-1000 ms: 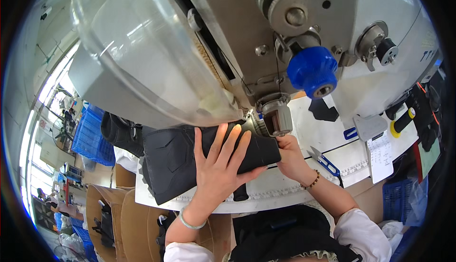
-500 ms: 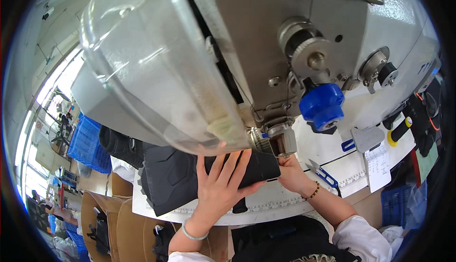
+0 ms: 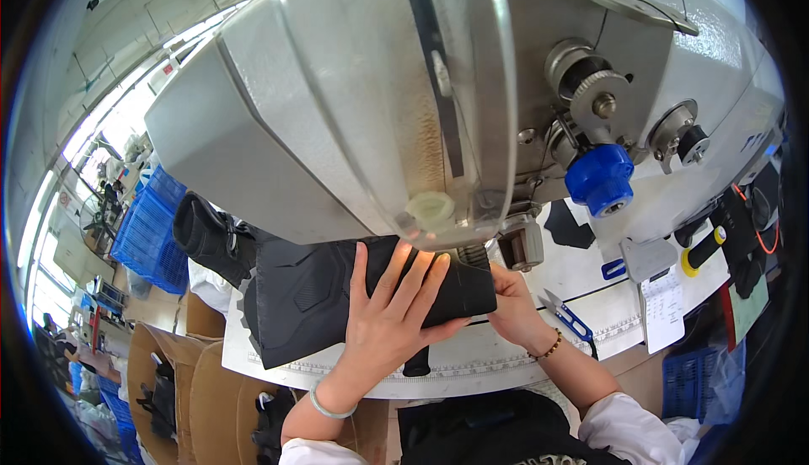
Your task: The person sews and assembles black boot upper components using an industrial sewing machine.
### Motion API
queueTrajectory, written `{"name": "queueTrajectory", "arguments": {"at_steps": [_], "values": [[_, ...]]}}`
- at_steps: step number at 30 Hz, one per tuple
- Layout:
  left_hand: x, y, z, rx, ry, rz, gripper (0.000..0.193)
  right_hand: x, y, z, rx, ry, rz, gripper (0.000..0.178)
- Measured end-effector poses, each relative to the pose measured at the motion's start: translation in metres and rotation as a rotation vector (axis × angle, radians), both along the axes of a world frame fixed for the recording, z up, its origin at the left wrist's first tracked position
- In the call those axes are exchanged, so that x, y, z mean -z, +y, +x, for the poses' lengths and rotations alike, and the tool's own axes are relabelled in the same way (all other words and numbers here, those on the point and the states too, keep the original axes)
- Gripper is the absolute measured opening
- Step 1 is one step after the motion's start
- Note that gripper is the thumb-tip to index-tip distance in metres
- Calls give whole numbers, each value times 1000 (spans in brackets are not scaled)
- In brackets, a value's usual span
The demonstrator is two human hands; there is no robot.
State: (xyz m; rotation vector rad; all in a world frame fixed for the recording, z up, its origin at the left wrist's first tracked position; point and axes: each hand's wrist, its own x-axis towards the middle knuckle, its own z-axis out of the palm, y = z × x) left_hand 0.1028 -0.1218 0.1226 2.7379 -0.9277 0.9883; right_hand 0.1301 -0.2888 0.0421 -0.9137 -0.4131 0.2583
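one black panel (image 3: 295,330) on the table (image 3: 472,362), by the sewing machine (image 3: 253,162): we judge lining-up for stitching. left hand (image 3: 383,322) flat on it, unclenched; right hand (image 3: 516,309) at its edge, grip unclear. next likely needs steady feeding.

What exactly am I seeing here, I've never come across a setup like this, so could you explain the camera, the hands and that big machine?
There's no robot: these are a person's bare hands, seen from a wide fisheye camera worn on the head and looking down, which is why straight edges bend.

The big grey-white machine looks like an industrial sewing machine, with a clear guard and a blue knob.

The left hand lies spread on a black molded piece. The right hand is at that piece's right edge; its fingertips are partly hidden, so its grip is unclear.

On the white table, to the right, lie blue-handled snips and a yellow-and-black spool.
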Motion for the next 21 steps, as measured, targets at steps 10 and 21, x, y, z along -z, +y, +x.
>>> {"name": "queueTrajectory", "arguments": {"at_steps": [10, 21], "values": [[-1, 3, 0, 3, 15, 17, 64, 0, 0, 0, -22, 24, 2, 34], [18, 1, -10, 8, -14, 21, 50, 12, -13, -4, -55, -74, 18, 38]]}}
